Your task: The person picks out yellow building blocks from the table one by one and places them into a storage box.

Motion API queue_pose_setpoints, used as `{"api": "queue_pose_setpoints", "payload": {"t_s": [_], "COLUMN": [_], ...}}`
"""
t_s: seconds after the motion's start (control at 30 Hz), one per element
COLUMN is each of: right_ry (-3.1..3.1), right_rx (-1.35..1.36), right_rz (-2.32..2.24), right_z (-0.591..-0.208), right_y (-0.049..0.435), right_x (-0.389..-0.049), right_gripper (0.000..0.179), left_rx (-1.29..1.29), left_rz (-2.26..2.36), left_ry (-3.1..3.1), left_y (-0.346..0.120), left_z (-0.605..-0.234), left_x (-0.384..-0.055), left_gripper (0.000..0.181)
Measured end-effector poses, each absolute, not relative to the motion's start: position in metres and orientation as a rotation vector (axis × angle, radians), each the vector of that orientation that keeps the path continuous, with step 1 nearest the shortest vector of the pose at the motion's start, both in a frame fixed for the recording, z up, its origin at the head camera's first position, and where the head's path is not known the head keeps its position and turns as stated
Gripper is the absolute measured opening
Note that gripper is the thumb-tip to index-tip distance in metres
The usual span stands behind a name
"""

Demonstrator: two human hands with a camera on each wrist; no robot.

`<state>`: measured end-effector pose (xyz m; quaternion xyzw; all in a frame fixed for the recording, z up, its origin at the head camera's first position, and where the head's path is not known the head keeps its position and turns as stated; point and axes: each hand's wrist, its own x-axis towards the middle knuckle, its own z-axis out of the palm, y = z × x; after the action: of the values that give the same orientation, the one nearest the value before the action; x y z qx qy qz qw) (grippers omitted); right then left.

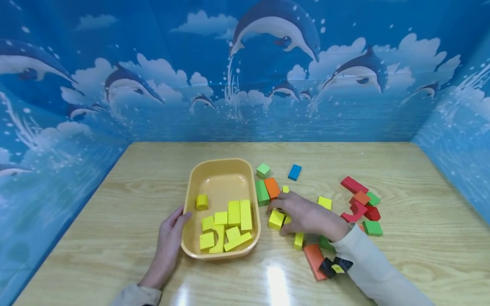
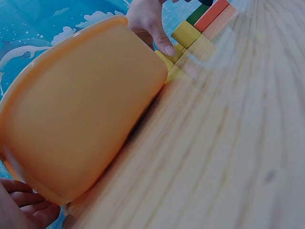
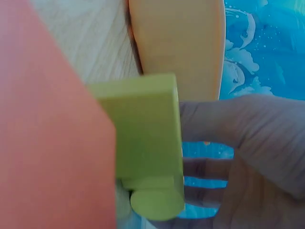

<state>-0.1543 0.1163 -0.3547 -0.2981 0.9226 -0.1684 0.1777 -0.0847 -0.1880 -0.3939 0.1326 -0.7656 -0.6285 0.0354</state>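
A yellow-orange plastic tub [image 1: 220,172] stands on the table with several yellow blocks [image 1: 234,212] in it. My left hand [image 1: 168,238] holds the tub's left side, thumb at the rim; in the left wrist view its fingers [image 2: 33,202] lie against the outer wall. To the right of the tub, my right hand [image 1: 302,212] reaches down over loose yellow blocks. A yellow block [image 1: 276,220] lies between its thumb and fingers; whether they press on it is unclear. In the right wrist view a yellow block [image 3: 147,138] stands in front of the spread fingers.
Green [image 1: 262,193] and orange blocks [image 1: 272,188] lie beside the tub, a blue block [image 1: 294,172] farther back. Red blocks [image 1: 354,185] and a green block [image 1: 372,228] are scattered at right. An orange-red block [image 1: 314,261] lies near my right forearm. A dolphin-printed backdrop [image 1: 245,114] borders the table.
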Motion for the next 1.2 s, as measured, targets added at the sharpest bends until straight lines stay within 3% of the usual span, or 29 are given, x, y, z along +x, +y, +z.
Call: {"api": "queue_pose_setpoints", "payload": {"t_s": [0.37,0.53,0.8,1.2], "right_ry": [2.490,2.479,2.566,2.682], "right_rx": [-0.826,-0.839,-0.864,-1.282], "right_rz": [-0.546,-0.536,-0.517,-0.675], "right_z": [-0.341,-0.338,-0.339,-0.314], "right_y": [0.129,0.137,0.131,0.089], "right_x": [-0.159,-0.162,-0.168,-0.157], "right_gripper": [0.045,0.068,0.039,0.037], "left_rx": [0.435,0.426,0.428,0.411], "left_rz": [-1.911,-1.903,-1.904,-1.929], "left_ry": [-2.345,-2.358,-2.341,-2.325], "left_y": [-0.190,-0.191,-0.193,-0.189], "left_z": [-0.391,-0.390,-0.388,-0.392], "left_x": [-0.084,-0.086,-0.084,-0.086], "left_gripper": [0.046,0.047,0.047,0.047]}}
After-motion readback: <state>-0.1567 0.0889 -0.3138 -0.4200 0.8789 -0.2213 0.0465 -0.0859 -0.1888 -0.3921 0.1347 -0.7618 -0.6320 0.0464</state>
